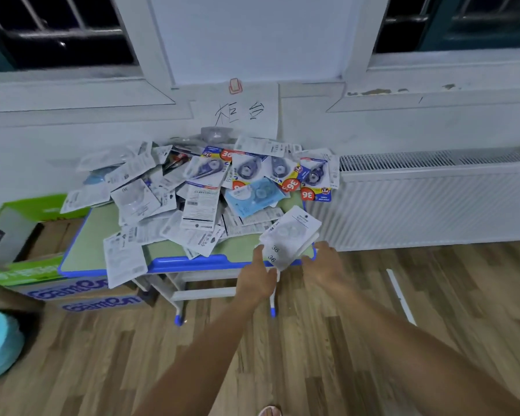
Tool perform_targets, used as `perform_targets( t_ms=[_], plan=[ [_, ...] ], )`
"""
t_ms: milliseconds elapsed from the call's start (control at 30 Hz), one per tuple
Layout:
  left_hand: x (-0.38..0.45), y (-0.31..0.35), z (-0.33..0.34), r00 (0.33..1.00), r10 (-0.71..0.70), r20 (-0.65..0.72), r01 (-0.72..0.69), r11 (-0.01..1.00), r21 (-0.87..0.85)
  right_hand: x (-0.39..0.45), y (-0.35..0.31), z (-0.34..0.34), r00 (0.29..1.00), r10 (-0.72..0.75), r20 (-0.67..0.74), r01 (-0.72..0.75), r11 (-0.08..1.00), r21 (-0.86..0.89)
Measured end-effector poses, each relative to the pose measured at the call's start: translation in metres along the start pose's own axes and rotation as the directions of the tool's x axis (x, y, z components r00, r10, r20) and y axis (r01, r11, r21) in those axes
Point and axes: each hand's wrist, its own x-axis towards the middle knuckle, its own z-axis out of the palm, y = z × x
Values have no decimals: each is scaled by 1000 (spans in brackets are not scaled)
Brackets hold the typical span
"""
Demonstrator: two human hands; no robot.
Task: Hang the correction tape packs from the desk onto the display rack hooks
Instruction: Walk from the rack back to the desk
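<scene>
Hands (257,276) blurred, packs (288,235) partly covered

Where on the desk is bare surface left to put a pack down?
On the desk, one bare green patch lies behind the blue front rim, between the overhanging left pack and the packs in both hands. Another lies at the left edge. The middle and back are crowded.

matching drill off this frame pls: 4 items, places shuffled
Items:
1. white packs
2. light blue pack
3. handwritten paper sign
4. radiator

Places:
A. on the wall above the heap
B. right of the desk
C. between left hand and right hand
D. in the heap, face up

Pairs: 1-C, 2-D, 3-A, 4-B
</scene>
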Motion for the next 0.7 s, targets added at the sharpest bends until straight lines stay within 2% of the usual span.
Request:
perform_targets(
  t_ms=[100,200,333,400,500,633,700],
  plan=[
    [26,-5,4,994,-97,40,101,987,-126,25,-7,13,990,139,-39,-132,981,144],
    [46,-10,8,990,-125,65,134,975,-177,42,-13,25,970,241,-30,-219,922,321],
    [62,-13,14,982,-164,93,180,961,-210,53,-18,39,954,300,14,-280,870,405],
    [65,-12,17,980,-167,111,187,962,-200,56,-19,45,952,301,46,-295,873,388],
    [69,-15,20,978,-167,121,187,966,-179,59,-18,48,937,348,1,-319,856,407],
    [71,-22,22,976,-173,134,205,937,-283,57,-13,47,914,405,-12,-359,824,438],
    [72,-24,22,972,-180,149,222,913,-341,55,-8,47,903,429,5,-368,770,521]
  ],
)
